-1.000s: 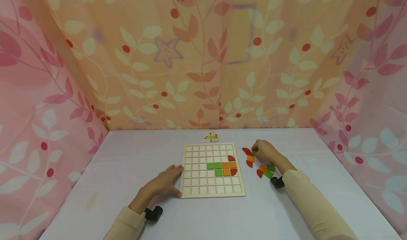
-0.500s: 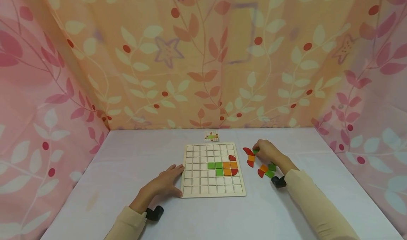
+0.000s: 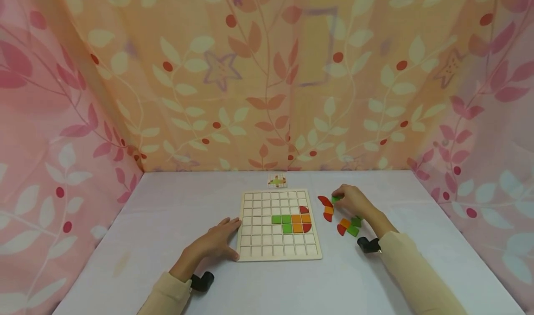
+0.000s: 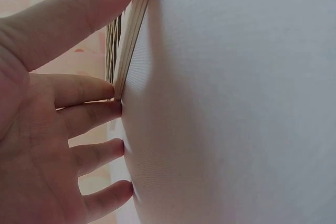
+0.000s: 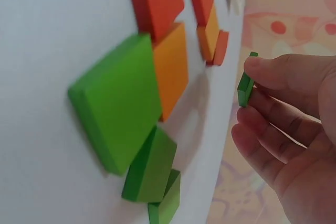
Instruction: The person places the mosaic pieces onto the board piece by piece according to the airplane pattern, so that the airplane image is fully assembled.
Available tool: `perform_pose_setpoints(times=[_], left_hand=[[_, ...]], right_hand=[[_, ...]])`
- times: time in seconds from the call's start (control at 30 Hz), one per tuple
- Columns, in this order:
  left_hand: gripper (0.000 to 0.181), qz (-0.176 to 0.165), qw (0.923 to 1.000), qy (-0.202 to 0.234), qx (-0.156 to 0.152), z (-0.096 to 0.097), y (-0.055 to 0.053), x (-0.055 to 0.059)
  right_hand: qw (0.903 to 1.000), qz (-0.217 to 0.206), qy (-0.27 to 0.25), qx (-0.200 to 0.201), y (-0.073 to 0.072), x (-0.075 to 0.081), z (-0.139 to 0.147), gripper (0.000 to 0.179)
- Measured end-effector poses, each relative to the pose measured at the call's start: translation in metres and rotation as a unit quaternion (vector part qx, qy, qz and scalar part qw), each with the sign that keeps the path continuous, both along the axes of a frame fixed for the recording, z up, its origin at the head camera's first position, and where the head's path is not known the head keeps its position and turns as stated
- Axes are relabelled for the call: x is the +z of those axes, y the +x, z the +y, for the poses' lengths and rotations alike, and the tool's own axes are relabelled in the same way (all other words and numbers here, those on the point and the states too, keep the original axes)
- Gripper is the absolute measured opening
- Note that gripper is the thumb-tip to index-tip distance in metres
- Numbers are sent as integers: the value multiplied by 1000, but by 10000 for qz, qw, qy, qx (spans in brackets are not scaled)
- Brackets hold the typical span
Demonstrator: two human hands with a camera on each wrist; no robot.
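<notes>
My left hand (image 3: 214,238) rests with spread, fairly straight fingers along the left edge of a wooden grid board (image 3: 254,245); the left wrist view shows its thumb and fingertips at the board's side (image 4: 131,40). On the board, green squares (image 3: 287,228), orange squares (image 3: 296,228) and red quarter-round pieces (image 3: 304,209) fill cells at the right. Off to the board's right, my right hand (image 3: 353,200) pinches a small green tile (image 5: 247,82) between thumb and fingertips. Near that hand lie a red piece (image 3: 324,201), an orange square (image 3: 328,210) and another red piece (image 3: 327,217).
Closer to me lies a second cluster, with a green square (image 5: 118,103), an orange one (image 5: 172,72) and a red piece (image 5: 157,3). A small pattern card (image 3: 277,180) sits behind the board. Patterned cloth (image 3: 267,74) encloses the white table (image 3: 187,199) at back and sides.
The right wrist and forearm have shifted slightly to the right and toward me, with the green tile still pinched. The left hand and the pieces on the board stay as they were.
</notes>
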State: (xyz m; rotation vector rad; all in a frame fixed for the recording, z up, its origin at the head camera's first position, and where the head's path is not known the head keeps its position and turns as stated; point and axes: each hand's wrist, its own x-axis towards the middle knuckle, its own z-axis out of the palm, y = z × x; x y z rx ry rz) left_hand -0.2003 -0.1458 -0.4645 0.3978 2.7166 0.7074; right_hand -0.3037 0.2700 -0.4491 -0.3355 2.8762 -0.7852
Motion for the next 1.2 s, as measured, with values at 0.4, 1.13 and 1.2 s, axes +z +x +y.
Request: perform_pose_setpoints(times=[0.4,1.13,1.2], left_hand=[[94,-17,9999,-105,44,-1,-1,-5],[95,29,10000,-51,-37,-2,-1,-4],[95,23,10000,-24,-35,-2,0,-3]], right_hand=[[9973,443,-581,72,24,4,-21,29],[9915,645,-766,833,42,3,-88,25],[9912,617,-732,919,45,4,-94,25]])
